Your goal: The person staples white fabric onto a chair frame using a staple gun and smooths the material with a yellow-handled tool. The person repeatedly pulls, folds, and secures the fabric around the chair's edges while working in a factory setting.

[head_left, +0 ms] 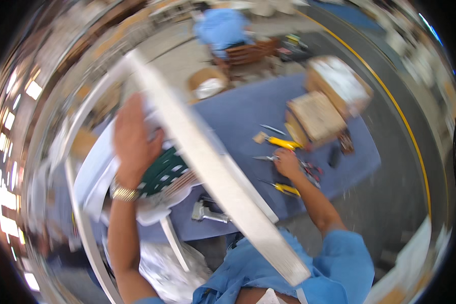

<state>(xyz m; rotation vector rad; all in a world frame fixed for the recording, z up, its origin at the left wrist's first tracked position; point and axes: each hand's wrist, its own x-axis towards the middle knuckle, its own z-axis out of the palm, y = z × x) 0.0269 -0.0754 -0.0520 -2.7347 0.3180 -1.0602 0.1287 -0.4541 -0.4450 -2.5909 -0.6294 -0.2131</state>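
Observation:
A white wooden furniture frame [202, 157], probably a chair's, stands tilted across the view, its long rail smeared by motion. Dark green strips with white marks [162, 175] and pale padding show inside it. My left hand [131, 139], a gold watch at its wrist, lies with fingers stretched out against the frame's upper left part. On the right side of the blue-covered table, my right hand [287, 163] is closed around pliers [263, 158]. Their pointed metal tip sticks out to the left of my fingers, and reddish handles seem to show behind.
Yellow-handled tools [283, 143] and a cardboard box [316, 117] are near my right hand. A larger carton [337, 83] stands behind. A silver staple gun [207, 210] lies on the table [253, 101] by the rail. Farther off sits a person in blue [220, 30].

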